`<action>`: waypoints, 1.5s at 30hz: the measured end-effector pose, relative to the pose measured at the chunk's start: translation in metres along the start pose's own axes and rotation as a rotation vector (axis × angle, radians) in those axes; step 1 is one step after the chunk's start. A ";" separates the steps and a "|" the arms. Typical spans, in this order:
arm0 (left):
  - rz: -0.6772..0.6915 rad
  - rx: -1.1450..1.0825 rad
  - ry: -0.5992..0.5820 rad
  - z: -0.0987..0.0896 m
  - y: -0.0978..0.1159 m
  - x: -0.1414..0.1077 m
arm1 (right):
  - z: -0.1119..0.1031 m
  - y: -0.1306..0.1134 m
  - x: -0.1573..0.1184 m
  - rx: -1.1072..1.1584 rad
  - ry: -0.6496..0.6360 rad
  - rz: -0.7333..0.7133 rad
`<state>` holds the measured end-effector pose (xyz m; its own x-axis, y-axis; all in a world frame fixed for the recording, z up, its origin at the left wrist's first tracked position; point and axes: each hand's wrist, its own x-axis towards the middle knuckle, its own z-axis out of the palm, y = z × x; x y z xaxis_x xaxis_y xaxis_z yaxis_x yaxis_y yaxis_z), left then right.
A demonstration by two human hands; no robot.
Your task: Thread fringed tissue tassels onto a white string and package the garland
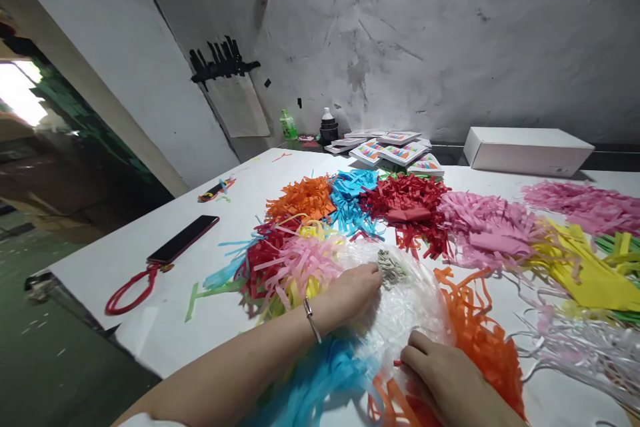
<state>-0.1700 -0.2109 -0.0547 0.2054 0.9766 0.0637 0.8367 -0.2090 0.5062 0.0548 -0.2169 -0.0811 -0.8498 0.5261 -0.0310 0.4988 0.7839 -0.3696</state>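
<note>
A clear plastic bag [417, 300] lies crumpled in front of me, with a small bundle of grey-green pieces [391, 268] on it. My left hand [356, 290] reaches over the bag, its fingers curled at the edge of that bundle; what they grip is hidden. Near the front of the bag, my right hand [443, 373] has thumb and fingers closed, and a small orange-red paper strip [398, 363] shows at the tips. Orange fringe [483, 327] lies right of the bag. Blue fringe [320, 380] hangs under my left forearm, and pink fringe [305, 260] is beside my left wrist.
Orange [300, 199], blue [354, 197], dark red [407, 203], pink [490, 223] and yellow fringe bundles [585, 267] arc across the white table. A phone [184, 240] with a red strap lies left. Printed packets [400, 152] and a white box [525, 150] stand by the wall.
</note>
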 end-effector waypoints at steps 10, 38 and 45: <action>-0.113 -0.927 0.055 -0.017 0.050 -0.043 | -0.029 -0.006 -0.012 0.389 0.599 -0.128; -0.110 -0.958 0.149 -0.004 0.091 -0.085 | -0.043 -0.035 -0.038 0.173 0.355 -0.223; -0.194 -1.112 0.159 0.004 0.099 -0.085 | -0.031 -0.036 -0.043 0.146 0.438 -0.212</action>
<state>-0.1026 -0.3146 -0.0135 -0.0115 0.9995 -0.0308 -0.0826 0.0298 0.9961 0.0786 -0.2576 -0.0376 -0.7630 0.4736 0.4399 0.2675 0.8509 -0.4520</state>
